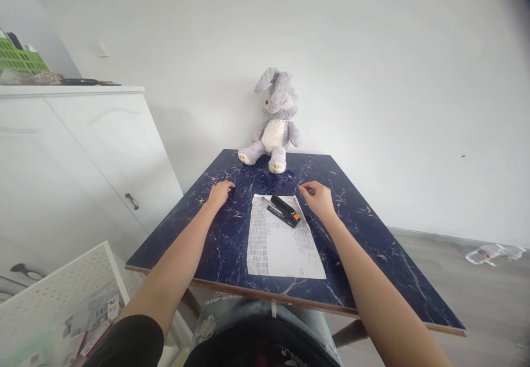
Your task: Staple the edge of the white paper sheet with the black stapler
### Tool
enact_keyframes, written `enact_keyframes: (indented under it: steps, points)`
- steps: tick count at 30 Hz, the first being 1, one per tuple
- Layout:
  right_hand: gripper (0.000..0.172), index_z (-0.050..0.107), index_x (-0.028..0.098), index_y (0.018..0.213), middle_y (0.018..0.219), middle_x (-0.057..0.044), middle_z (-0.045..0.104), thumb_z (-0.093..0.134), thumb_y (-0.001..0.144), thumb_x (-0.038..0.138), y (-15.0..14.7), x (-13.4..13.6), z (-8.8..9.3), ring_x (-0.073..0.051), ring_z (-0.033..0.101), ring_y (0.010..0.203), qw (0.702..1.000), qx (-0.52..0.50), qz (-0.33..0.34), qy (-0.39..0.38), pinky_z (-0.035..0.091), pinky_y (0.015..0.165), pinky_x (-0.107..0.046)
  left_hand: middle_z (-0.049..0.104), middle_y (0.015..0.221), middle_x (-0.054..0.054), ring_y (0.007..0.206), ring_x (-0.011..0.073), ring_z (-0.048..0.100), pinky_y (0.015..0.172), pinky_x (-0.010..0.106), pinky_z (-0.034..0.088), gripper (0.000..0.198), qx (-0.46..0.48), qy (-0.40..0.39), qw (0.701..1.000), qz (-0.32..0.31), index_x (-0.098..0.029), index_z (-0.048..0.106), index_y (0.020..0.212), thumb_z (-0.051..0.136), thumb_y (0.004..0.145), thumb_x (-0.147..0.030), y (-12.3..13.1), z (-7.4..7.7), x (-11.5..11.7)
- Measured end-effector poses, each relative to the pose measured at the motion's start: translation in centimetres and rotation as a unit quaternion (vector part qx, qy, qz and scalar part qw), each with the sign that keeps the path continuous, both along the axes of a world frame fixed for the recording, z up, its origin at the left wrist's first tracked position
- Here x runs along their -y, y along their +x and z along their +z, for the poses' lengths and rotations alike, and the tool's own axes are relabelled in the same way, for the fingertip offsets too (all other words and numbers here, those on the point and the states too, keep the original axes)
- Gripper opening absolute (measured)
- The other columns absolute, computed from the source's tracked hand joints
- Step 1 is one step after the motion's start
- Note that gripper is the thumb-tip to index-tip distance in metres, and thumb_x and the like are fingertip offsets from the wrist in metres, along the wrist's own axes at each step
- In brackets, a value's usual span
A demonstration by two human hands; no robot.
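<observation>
A printed sheet of paper lies on the dark blue marbled table. On its upper part rests a black stapler with an orange piece at its right end and a silver strip at its left. My left hand rests on the tabletop left of the sheet, its fingers loosely curled and nothing seen in them. To the right of the sheet is my right hand, thumb and forefinger brought together in a ring with nothing visible between them. Neither hand touches the stapler or the paper.
A grey plush rabbit sits at the table's far edge against the wall. White cabinets stand on the left, near a white perforated bin with packages inside. A clear plastic item lies on the floor at right.
</observation>
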State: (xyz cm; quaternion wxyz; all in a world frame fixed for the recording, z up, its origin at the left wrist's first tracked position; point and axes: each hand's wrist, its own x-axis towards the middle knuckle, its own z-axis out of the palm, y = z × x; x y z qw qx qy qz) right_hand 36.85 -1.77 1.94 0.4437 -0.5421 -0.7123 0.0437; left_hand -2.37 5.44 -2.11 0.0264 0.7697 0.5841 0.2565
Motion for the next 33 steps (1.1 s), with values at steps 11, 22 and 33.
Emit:
enact_keyframes:
  steps: [11,22,33]
  points:
    - [0.057,0.058,0.022,0.130,0.112,-0.010,0.066,0.076,0.079,0.040,-5.4,2.6,-0.4,-0.024,0.066,0.093,0.977,0.098,0.170,-0.081,0.051,0.082,-0.035,0.063,0.081,0.004,0.064,0.0120,0.055,0.063,0.024,0.048,0.021,0.462,-0.034,0.885,-0.040,-0.018,0.071,0.099,0.051,0.096,-0.023,4.4,1.3,2.3]
    - [0.038,0.065,0.021,0.113,0.102,-0.007,0.075,0.074,0.077,0.024,-5.7,2.6,-0.6,-0.024,0.069,0.088,0.973,0.121,0.144,-0.133,0.048,0.075,-0.028,0.075,0.096,0.013,0.082,0.0179,0.071,0.080,0.035,0.059,0.032,0.512,-0.134,0.841,-0.109,-0.011,0.066,0.118,0.069,0.089,-0.024,6.5,2.6,3.8]
    - [0.021,0.066,0.018,0.098,0.090,-0.007,0.074,0.070,0.077,0.019,-6.1,3.2,-0.3,-0.022,0.065,0.078,0.974,0.139,0.142,-0.112,0.041,0.066,-0.027,0.076,0.103,0.007,0.096,0.0213,0.071,0.093,0.035,0.052,0.018,0.150,0.034,0.952,-0.263,-0.020,0.077,0.102,0.064,0.090,-0.021,9.5,3.3,5.8]
